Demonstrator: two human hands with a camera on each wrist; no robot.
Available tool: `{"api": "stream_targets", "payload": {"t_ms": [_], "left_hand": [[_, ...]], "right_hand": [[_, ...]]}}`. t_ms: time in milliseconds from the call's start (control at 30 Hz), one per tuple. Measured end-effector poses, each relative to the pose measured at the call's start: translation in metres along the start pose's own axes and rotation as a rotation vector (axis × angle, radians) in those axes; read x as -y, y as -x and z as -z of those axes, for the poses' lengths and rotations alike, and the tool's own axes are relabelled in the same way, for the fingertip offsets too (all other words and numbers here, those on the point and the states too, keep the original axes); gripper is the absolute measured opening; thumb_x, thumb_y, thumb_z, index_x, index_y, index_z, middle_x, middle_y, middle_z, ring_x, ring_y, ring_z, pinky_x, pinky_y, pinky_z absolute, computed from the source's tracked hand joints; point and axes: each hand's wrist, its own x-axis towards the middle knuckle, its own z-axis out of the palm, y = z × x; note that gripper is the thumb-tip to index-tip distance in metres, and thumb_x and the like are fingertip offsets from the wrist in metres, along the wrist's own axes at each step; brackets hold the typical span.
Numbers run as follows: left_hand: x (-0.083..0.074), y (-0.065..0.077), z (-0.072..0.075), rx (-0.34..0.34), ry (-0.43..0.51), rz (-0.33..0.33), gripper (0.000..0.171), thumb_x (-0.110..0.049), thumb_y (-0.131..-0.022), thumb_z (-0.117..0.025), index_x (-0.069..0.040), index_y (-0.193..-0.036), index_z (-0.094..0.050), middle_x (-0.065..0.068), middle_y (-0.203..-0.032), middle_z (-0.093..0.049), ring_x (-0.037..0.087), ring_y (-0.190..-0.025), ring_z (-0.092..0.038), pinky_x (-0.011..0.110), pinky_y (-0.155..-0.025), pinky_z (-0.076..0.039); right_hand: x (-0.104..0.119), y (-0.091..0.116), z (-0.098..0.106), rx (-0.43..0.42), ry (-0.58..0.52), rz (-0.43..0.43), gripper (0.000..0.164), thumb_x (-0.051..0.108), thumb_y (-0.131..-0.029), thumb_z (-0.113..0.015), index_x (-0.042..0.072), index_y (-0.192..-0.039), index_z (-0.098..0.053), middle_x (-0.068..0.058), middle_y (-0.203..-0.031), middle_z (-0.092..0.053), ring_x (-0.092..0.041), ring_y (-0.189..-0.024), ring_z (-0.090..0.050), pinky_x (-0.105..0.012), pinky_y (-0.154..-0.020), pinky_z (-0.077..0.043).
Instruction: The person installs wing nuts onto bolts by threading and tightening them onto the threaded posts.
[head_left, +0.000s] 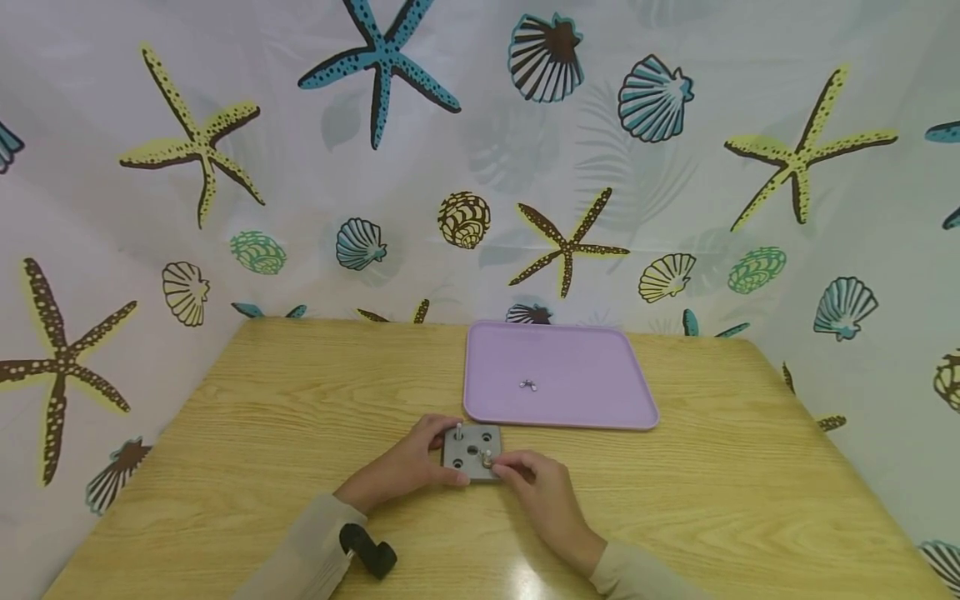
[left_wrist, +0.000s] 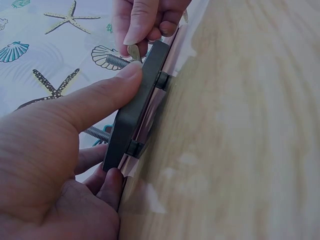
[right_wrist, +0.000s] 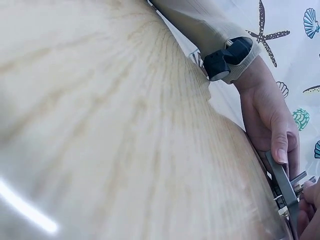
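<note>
A square grey metal plate with several holes lies in front of me in the head view. My left hand grips it from the left, thumb along the near edge and fingers at the far side. One threaded bolt stands up bare at the plate's far left. At the near right corner, my right hand pinches a wing nut on a second bolt. Bolt heads show under the plate in the left wrist view. Fingertips partly hide the wing nut in the right wrist view.
Just beyond the plate a lilac tray lies on the wood-grain table. Another wing nut rests in the tray. A cloth printed with shells and starfish hangs around the back and sides. A black wrist device sits on the left sleeve.
</note>
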Motion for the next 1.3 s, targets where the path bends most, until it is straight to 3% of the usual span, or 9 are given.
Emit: {"api": "stream_targets", "payload": {"t_ms": [167,433,900,1167,1300], "left_hand": [[0.002,-0.001,0.0,-0.002,-0.001,-0.012,0.087,-0.04,-0.069,-0.081,-0.016,-0.14,-0.036,0.006,-0.137,-0.032,0.026,-0.127,-0.035,0.04,-0.106,-0.03],[0.005,-0.002,-0.001,-0.007,-0.006,-0.018,0.087,-0.042,-0.068,-0.081,-0.017,-0.14,-0.037,0.006,-0.136,-0.033,0.026,-0.125,-0.036,0.041,-0.105,-0.031],[0.004,-0.002,-0.001,-0.006,-0.016,0.006,0.089,-0.044,-0.068,-0.08,-0.019,-0.141,-0.036,0.003,-0.138,-0.031,0.024,-0.126,-0.035,0.039,-0.105,-0.031],[0.003,-0.001,0.0,0.001,-0.009,0.003,0.09,-0.043,-0.069,-0.08,-0.018,-0.142,-0.034,0.005,-0.139,-0.029,0.025,-0.127,-0.034,0.04,-0.106,-0.029],[0.002,0.0,-0.001,0.0,-0.02,-0.001,0.09,-0.043,-0.069,-0.08,-0.017,-0.142,-0.033,0.005,-0.139,-0.03,0.026,-0.127,-0.034,0.04,-0.106,-0.03]], "right_hand": [[0.0,-0.001,-0.003,-0.002,-0.043,-0.006,0.02,0.02,-0.079,-0.073,0.011,-0.096,-0.069,0.006,-0.089,-0.067,-0.009,-0.08,-0.062,-0.024,-0.072,-0.052],[-0.002,-0.005,-0.008,0.006,-0.026,-0.009,0.036,0.025,-0.078,-0.074,0.005,-0.107,-0.066,-0.001,-0.089,-0.065,-0.011,-0.078,-0.06,-0.024,-0.071,-0.052],[-0.002,-0.007,-0.004,0.023,-0.018,-0.012,0.031,0.022,-0.077,-0.075,0.008,-0.103,-0.067,-0.001,-0.091,-0.065,-0.013,-0.079,-0.06,-0.022,-0.07,-0.052],[-0.003,-0.004,0.002,0.008,0.002,-0.006,0.011,0.016,-0.082,-0.07,0.012,-0.093,-0.069,0.005,-0.089,-0.068,-0.009,-0.075,-0.06,-0.023,-0.067,-0.051],[-0.002,-0.002,0.004,0.019,-0.006,-0.005,0.008,0.017,-0.083,-0.07,0.013,-0.09,-0.07,0.006,-0.087,-0.068,-0.007,-0.072,-0.06,-0.023,-0.064,-0.051]]}}
